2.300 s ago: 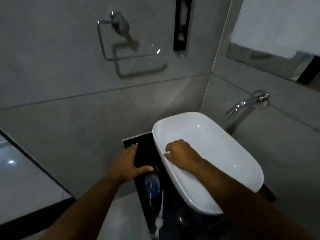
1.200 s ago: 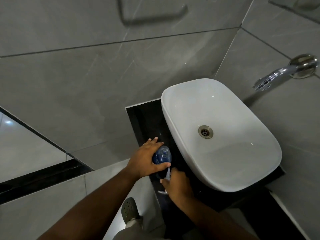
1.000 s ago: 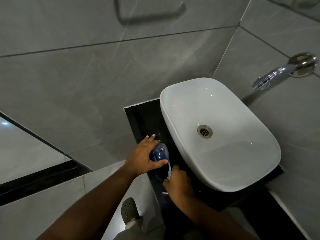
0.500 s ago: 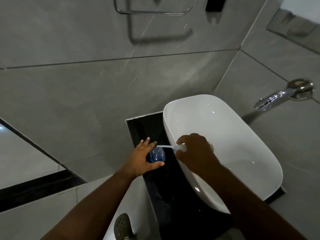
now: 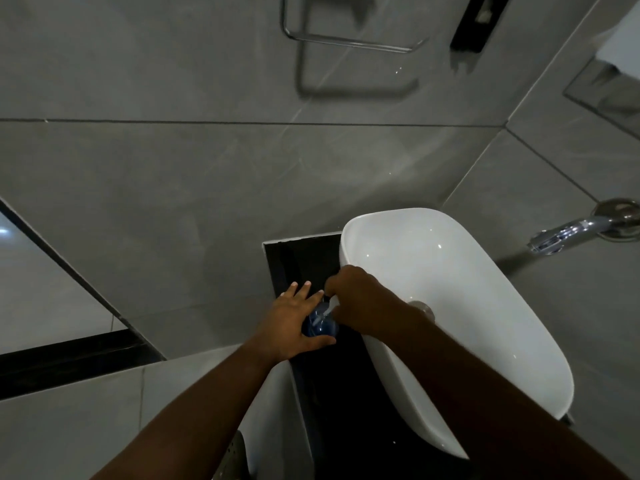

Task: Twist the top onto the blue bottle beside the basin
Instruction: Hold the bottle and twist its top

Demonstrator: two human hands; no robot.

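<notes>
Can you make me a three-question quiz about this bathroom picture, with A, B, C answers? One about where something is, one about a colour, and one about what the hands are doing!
1. Where is the blue bottle?
A. Inside the basin
B. On the dark counter left of the basin
C. On the floor

2. What colour is the basin?
A. White
B. Green
C. Black

3. What is the left hand doing?
A. Turning the tap
B. Resting flat on the wall
C. Wrapped around the bottle

Answers:
1 B, the bottle stands on the black counter beside the basin's rim.
2 A, the bowl is glossy white.
3 C, its grip curls round the bottle while the right hand brings the top over it.
</notes>
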